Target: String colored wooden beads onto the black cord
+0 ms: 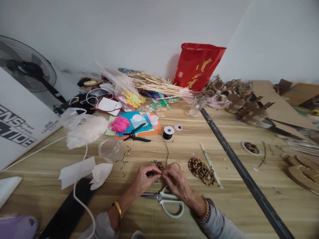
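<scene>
My left hand (144, 181) and my right hand (175, 181) meet at the middle of the wooden table (236, 212), fingers pinched together over a small beadwork piece (157, 164) of mixed-colour beads. A thin black thread (166, 151) runs from the hands up to a black thread spool (168, 132). A second, oval beaded piece (201, 170) lies just right of my right hand. Pale green-handled scissors (165, 199) lie under my wrists.
Black pliers (136, 135) rest on coloured paper with pink yarn (119, 124). A clear jar (110, 150), white tissue (84, 169) and plastic bags sit left. A red bag (196, 64), sticks and cardboard pieces (239, 99) crowd the back. A dark strip (239, 166) crosses the table diagonally.
</scene>
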`<action>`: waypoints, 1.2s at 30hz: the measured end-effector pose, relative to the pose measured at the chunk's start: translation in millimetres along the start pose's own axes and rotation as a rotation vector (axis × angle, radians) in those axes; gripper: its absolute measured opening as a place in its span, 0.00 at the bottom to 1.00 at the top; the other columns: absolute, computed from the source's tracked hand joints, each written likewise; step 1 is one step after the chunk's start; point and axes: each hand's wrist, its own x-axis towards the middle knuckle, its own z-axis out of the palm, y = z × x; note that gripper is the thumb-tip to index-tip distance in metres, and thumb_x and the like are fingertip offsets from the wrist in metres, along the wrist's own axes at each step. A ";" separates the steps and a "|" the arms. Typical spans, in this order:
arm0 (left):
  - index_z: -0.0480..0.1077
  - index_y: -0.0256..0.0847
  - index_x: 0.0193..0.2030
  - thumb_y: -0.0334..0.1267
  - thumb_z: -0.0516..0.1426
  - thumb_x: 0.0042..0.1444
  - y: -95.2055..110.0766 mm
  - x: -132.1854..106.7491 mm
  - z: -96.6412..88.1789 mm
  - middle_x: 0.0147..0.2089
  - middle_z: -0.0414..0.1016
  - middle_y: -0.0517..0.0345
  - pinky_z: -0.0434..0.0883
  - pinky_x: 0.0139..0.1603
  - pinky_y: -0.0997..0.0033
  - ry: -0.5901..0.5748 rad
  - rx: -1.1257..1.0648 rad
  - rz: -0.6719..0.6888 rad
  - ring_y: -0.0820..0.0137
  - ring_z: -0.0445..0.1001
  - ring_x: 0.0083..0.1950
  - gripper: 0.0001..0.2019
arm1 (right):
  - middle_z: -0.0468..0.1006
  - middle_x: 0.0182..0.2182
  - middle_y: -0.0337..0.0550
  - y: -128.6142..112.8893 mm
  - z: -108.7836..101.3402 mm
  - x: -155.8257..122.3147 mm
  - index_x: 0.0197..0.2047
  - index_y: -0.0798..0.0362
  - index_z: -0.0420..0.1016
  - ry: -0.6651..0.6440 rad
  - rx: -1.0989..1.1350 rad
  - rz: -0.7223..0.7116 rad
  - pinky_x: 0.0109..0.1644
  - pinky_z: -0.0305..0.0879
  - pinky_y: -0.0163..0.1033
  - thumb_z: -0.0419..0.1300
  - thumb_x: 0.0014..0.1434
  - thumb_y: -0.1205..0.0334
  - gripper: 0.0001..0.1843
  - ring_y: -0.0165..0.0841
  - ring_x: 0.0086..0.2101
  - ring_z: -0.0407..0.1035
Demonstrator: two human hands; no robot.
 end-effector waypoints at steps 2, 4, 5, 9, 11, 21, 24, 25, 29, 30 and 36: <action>0.77 0.36 0.28 0.28 0.61 0.48 0.0 -0.4 0.1 0.29 0.81 0.52 0.72 0.37 0.71 -0.002 0.001 -0.020 0.66 0.77 0.33 0.03 | 0.73 0.30 0.43 -0.1 0.0 -0.2 0.37 0.52 0.69 -0.005 0.004 0.000 0.37 0.65 0.39 0.54 0.64 0.68 0.05 0.35 0.34 0.67; 0.77 0.36 0.29 0.28 0.61 0.48 -0.3 -0.8 0.3 0.29 0.80 0.53 0.72 0.36 0.72 0.002 0.003 -0.044 0.67 0.77 0.32 0.03 | 0.73 0.30 0.43 0.0 0.0 -0.4 0.37 0.51 0.70 -0.008 0.010 -0.001 0.37 0.65 0.39 0.54 0.64 0.68 0.05 0.35 0.34 0.67; 0.77 0.36 0.29 0.28 0.61 0.47 -0.5 -0.9 0.4 0.29 0.80 0.54 0.72 0.35 0.72 0.005 0.003 -0.055 0.67 0.76 0.31 0.03 | 0.73 0.30 0.43 0.1 0.1 -0.5 0.37 0.51 0.70 -0.009 0.013 -0.001 0.37 0.65 0.39 0.54 0.64 0.67 0.05 0.35 0.34 0.67; 0.76 0.36 0.28 0.28 0.61 0.47 -1.4 -1.0 0.7 0.28 0.79 0.55 0.71 0.35 0.73 0.002 -0.010 -0.057 0.68 0.76 0.31 0.02 | 0.74 0.31 0.44 2.0 1.0 -1.6 0.39 0.51 0.70 -0.004 0.013 0.003 0.37 0.65 0.39 0.55 0.65 0.65 0.04 0.35 0.34 0.68; 0.76 0.36 0.27 0.28 0.61 0.47 -1.7 -1.0 0.7 0.27 0.79 0.55 0.71 0.36 0.73 0.000 -0.020 -0.051 0.68 0.76 0.31 0.02 | 0.74 0.32 0.44 3.4 1.9 -2.5 0.41 0.51 0.70 0.001 0.019 0.010 0.36 0.66 0.39 0.55 0.65 0.64 0.03 0.35 0.33 0.68; 0.75 0.34 0.28 0.29 0.59 0.48 -3.8 -1.6 1.9 0.28 0.78 0.52 0.71 0.34 0.73 0.008 0.001 -0.039 0.67 0.75 0.30 0.03 | 0.75 0.33 0.45 4.2 4.1 -2.3 0.42 0.51 0.70 0.027 0.025 -0.024 0.37 0.67 0.40 0.56 0.63 0.67 0.04 0.36 0.35 0.69; 0.74 0.34 0.27 0.29 0.58 0.49 -3.9 -1.6 2.2 0.27 0.78 0.53 0.70 0.34 0.73 0.015 0.011 -0.025 0.68 0.75 0.30 0.03 | 0.75 0.33 0.45 4.1 4.5 -2.2 0.42 0.51 0.70 0.021 0.018 -0.027 0.37 0.67 0.40 0.57 0.63 0.68 0.05 0.36 0.35 0.69; 0.74 0.34 0.27 0.29 0.58 0.49 -3.8 -1.5 2.2 0.27 0.78 0.53 0.70 0.34 0.73 0.013 0.011 -0.021 0.68 0.75 0.30 0.03 | 0.75 0.33 0.45 4.1 4.5 -2.2 0.42 0.51 0.70 0.016 0.016 -0.028 0.37 0.67 0.40 0.57 0.63 0.67 0.05 0.36 0.35 0.69; 0.74 0.34 0.27 0.29 0.58 0.49 -3.7 -1.2 1.6 0.28 0.78 0.52 0.70 0.35 0.73 0.002 0.003 -0.012 0.67 0.75 0.31 0.03 | 0.75 0.32 0.45 2.7 3.8 -1.5 0.42 0.51 0.71 0.017 0.017 -0.026 0.37 0.67 0.39 0.57 0.63 0.66 0.04 0.35 0.34 0.69; 0.75 0.34 0.27 0.29 0.59 0.49 -3.7 -1.2 1.4 0.28 0.78 0.52 0.70 0.35 0.73 0.000 0.002 -0.008 0.67 0.75 0.31 0.03 | 0.75 0.32 0.45 2.2 3.3 -1.2 0.41 0.51 0.71 0.019 0.016 -0.024 0.37 0.67 0.39 0.57 0.63 0.66 0.03 0.35 0.34 0.69; 0.75 0.34 0.27 0.28 0.59 0.49 -3.6 -1.1 0.9 0.28 0.78 0.52 0.70 0.36 0.72 0.000 -0.011 -0.014 0.67 0.75 0.31 0.03 | 0.75 0.32 0.45 1.0 0.9 0.3 0.40 0.51 0.71 -0.006 -0.003 -0.015 0.37 0.67 0.40 0.55 0.65 0.66 0.05 0.35 0.35 0.69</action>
